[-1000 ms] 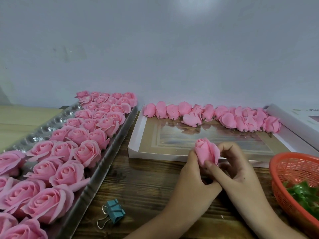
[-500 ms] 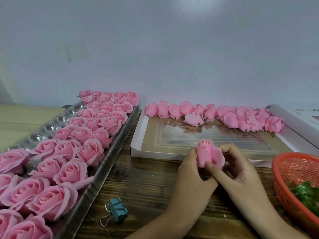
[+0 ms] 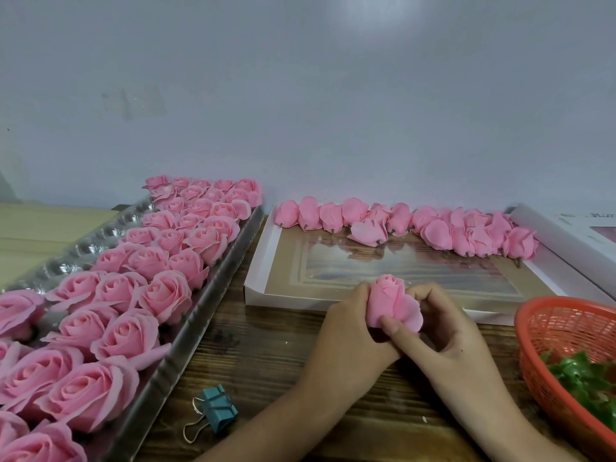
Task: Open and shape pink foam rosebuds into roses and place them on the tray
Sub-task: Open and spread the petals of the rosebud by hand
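A pink bud [image 3: 390, 301] is held upright above the desk [image 3: 266, 361], just in front of a shallow white box [image 3: 333, 271], with both hands round it. The left grip [image 3: 346, 331] clasps the bud's left side and base, its fingers curled behind the foam. The right grip [image 3: 446, 331] grasps the other side: its thumb [image 3: 396, 328] presses on an outer petal low at the front, and its curled fingers touch the petal that flares out to the right. The bud's centre is tightly wound, while that outer petal stands away from it. Along the far edge of the box lies a row of loose buds [image 3: 400, 221], closed, crowded against one another, their short stubs pointing towards the person. To the left, well apart from the hands, a long silver tray [image 3: 191, 328] runs from the near corner back to the wall; opened roses [image 3: 163, 295] fill it in close rows, and moulded cups show bare along its far left side. A teal binder clip [image 3: 216, 408] lies on the desk between the tray and the left forearm. At the right edge sits an orange mesh basket [image 3: 546, 328] holding green leaves [image 3: 580, 375], near the right wrist. Behind it, part of another white box [image 3: 573, 235] leans into view.
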